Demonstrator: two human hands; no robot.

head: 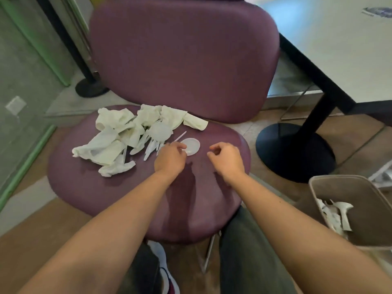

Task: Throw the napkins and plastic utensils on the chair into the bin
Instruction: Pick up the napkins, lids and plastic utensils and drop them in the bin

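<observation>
A purple chair seat [131,198] carries a heap of crumpled white napkins [114,136] on its left half. Clear plastic utensils [151,146] and a round clear lid [160,130] lie against the heap. A thin straw [180,136] and a second round lid [192,146] lie to their right. My left hand [169,159] rests on the seat with its fingertips at the edge of that second lid and the straw's end. My right hand [226,159] hovers just right of the lid, fingers loosely curled, holding nothing. The brown bin [360,189] stands at the lower right with white waste inside.
The chair's purple backrest [184,58] rises behind the seat. A white table [339,45] with a black pedestal base [294,151] stands to the right, close to the bin. A second black base [91,88] and green-framed glass [25,81] are on the left. My legs are below the seat.
</observation>
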